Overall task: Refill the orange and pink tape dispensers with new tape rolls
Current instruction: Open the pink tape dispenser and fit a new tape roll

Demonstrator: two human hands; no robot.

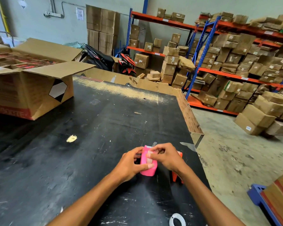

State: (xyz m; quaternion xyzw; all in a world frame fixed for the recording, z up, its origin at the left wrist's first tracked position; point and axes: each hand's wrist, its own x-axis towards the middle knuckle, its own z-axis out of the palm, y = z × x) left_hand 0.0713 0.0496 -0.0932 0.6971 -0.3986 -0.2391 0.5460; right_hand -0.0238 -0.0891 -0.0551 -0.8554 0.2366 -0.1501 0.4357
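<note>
Left hand clamped the pink plastic tape dispenser steady on the black desk while right hand pinched clear tape across it.

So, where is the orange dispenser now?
In the head view, the orange dispenser stands on the black table, right of the pink dispenser, mostly behind the right hand.

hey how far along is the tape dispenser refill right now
Nothing looks finished. In hand: both hands, left hand and right hand, hold the pink dispenser, fingers working a clear tape strip across its top. The orange dispenser sits beside it behind the right wrist, untouched and mostly hidden; whether it is loaded cannot be told. A whitish ring, maybe a tape core, lies at the table's near edge.
</note>
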